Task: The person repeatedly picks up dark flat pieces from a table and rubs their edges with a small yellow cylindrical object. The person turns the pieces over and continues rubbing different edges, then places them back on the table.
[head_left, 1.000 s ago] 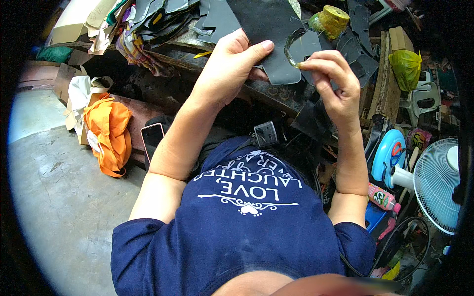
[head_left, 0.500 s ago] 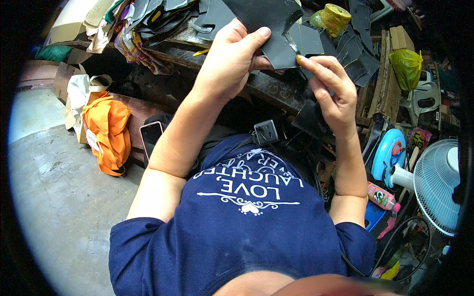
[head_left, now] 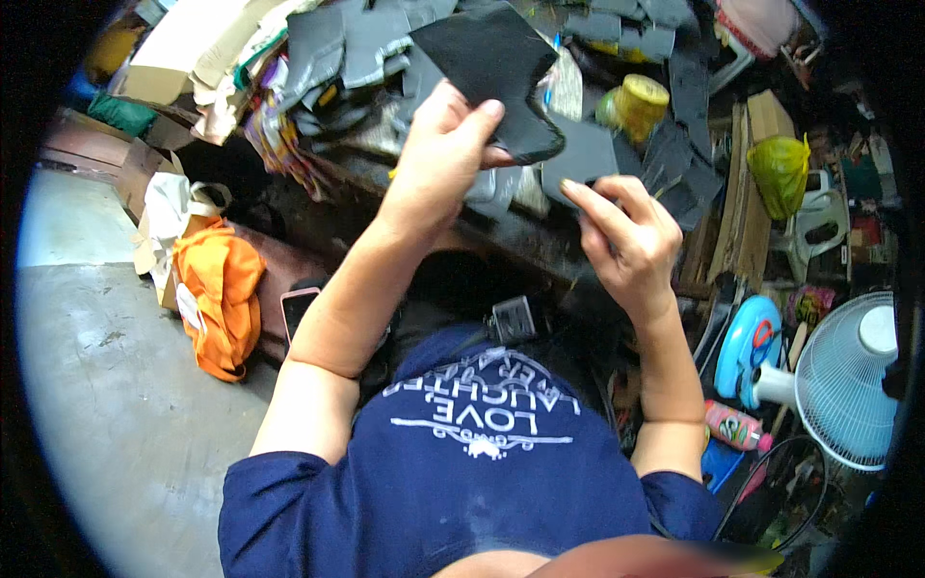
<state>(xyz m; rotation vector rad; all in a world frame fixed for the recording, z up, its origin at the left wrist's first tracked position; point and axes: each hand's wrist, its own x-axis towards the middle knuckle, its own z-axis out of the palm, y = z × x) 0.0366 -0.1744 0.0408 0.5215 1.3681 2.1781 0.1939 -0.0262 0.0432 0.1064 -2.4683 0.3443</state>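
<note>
A cut piece of black sheet material, leather-like with a curved, notched edge, is gripped at its near left side by my left hand. The thumb lies on top and the fingers are folded underneath. To the right and lower, my right hand hovers apart from the piece. Its index finger points forward with a yellow-brown stain at the tip, the other fingers are curled, and I see nothing in it. Beyond that fingertip lies a flat grey piece on the workbench. A yellow-smeared tub stands behind it.
More dark cut pieces cover the cluttered bench. At the right are a yellow plastic bag, a fan, scissors with red handles and a pink bottle. An orange cloth bag lies at the left, near a phone.
My right hand has come away from the black piece's edge and dropped lower. The piece has tilted in my left hand, and the whole view has shifted slightly.
</note>
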